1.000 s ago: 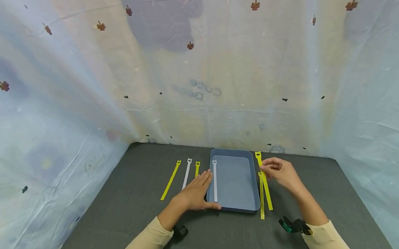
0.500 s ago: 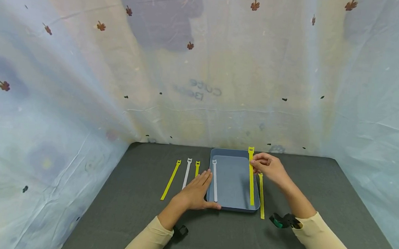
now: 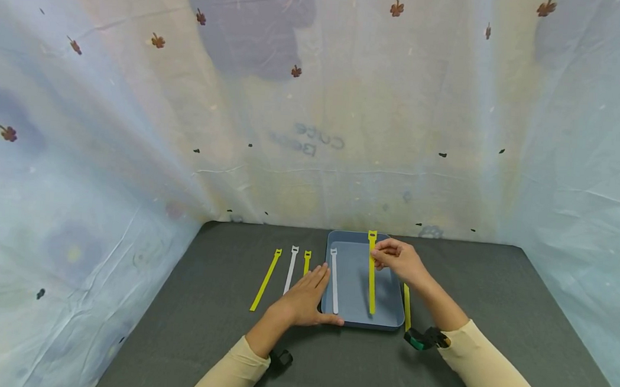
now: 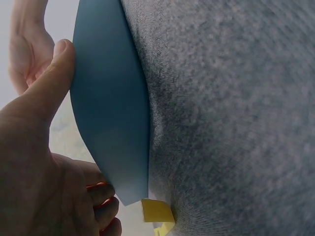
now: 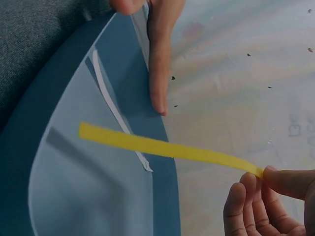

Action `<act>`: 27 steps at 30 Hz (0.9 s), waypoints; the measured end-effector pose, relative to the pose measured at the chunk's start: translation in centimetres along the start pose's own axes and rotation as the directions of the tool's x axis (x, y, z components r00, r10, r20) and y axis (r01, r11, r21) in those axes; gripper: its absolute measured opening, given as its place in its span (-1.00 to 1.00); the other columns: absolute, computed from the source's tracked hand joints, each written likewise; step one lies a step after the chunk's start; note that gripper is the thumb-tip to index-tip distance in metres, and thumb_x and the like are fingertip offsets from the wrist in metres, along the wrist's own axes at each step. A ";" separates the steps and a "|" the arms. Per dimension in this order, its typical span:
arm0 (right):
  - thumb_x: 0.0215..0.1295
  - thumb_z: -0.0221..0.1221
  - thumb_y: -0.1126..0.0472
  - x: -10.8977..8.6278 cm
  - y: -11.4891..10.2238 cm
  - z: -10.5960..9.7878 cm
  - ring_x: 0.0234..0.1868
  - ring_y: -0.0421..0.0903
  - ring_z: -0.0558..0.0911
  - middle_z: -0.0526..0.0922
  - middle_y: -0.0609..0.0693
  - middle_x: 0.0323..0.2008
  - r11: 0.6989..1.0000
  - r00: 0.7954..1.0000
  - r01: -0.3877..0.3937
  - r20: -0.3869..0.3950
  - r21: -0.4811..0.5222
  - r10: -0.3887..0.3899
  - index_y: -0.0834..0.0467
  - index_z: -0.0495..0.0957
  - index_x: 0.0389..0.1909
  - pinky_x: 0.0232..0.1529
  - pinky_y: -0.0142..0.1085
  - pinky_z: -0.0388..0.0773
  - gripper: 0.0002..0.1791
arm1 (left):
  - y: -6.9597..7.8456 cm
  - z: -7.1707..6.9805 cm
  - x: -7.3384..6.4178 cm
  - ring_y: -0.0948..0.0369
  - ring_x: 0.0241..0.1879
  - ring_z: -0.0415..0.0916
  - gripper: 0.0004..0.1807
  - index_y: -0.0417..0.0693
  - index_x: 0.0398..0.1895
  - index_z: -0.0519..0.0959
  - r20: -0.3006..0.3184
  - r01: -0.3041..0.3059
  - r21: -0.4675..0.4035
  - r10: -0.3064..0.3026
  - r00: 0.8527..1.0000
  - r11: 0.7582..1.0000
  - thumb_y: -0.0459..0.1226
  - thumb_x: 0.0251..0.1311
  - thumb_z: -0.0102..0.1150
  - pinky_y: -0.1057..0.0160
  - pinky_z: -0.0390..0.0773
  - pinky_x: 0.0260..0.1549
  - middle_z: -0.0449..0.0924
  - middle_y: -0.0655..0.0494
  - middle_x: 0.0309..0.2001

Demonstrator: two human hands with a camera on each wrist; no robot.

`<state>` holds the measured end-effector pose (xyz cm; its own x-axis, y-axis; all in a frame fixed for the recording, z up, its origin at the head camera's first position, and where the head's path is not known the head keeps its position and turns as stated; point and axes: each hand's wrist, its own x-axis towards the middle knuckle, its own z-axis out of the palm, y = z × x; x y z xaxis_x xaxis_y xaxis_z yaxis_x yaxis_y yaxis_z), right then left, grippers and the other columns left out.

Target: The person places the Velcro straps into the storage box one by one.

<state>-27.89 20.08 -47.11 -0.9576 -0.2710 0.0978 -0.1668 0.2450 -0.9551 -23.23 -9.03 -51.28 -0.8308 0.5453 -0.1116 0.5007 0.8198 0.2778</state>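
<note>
My right hand (image 3: 402,261) pinches a yellow cable tie (image 3: 371,280), a flat strap with a slotted head, between thumb and fingertips. It hangs over the blue-grey tray (image 3: 352,321), and its shadow falls on the tray floor in the right wrist view. Inside the tray, along the left side, lies a white cable tie (image 3: 334,284). With fingers straight, my left hand (image 3: 303,299) rests against the tray's left edge. Its thumb touches the tray's near wall (image 4: 110,98) in the left wrist view.
Left of the tray lie a yellow tie (image 3: 265,279), a white tie (image 3: 291,269) and another yellow tie (image 3: 307,261) partly behind my left hand. One yellow tie (image 3: 406,309) lies right of the tray, partly hidden by my right arm. Dark cloth (image 3: 352,373) covers the table.
My right hand has carried the yellow cable tie leftward, from beside the tray's right edge to above the tray. The left hand has stayed in place.
</note>
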 end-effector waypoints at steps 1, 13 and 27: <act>0.60 0.26 0.24 0.1 0.1 0.2 -0.18 0.19 0.75 0.76 0.26 -0.19 1.000 1.000 -0.002 0.001 -0.002 0.002 0.43 0.60 0.06 -0.14 -0.21 0.78 -0.71 | 0.0 0.0 0.0 -0.03 0.74 -0.22 0.40 -0.19 0.77 -0.12 0.002 0.001 -0.003 -0.001 1.000 1.000 0.50 0.20 0.25 -0.05 -0.04 0.68 -0.22 -0.11 0.77; 0.56 0.31 0.20 2.0 0.8 2.1 -0.11 0.33 0.76 0.80 0.25 -0.18 0.997 0.998 -0.059 -0.010 -0.048 0.058 0.36 0.62 0.07 -0.01 0.11 0.77 -0.71 | -0.7 0.9 0.5 0.04 0.75 -0.32 0.43 -0.15 0.78 -0.18 0.005 -0.003 0.003 0.003 1.000 1.000 0.56 0.17 0.18 -0.02 -0.11 0.69 -0.29 -0.07 0.78; 0.54 0.29 0.31 4.2 1.6 3.1 -0.06 0.40 0.75 0.79 0.31 -0.17 0.990 0.988 -0.137 0.063 -0.030 0.139 0.41 0.62 0.02 0.09 0.27 0.69 -0.77 | 0.1 0.0 0.1 -0.04 0.74 -0.23 0.39 -0.22 0.76 -0.13 0.012 -0.002 0.000 0.002 1.000 1.000 0.50 0.22 0.24 -0.05 -0.05 0.68 -0.23 -0.14 0.77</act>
<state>-31.50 16.46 -49.10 -0.9546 -0.2929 -0.0536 -0.0409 0.3075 -0.9507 -23.22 -8.93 -51.25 -0.8268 0.5491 -0.1220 0.5027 0.8187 0.2777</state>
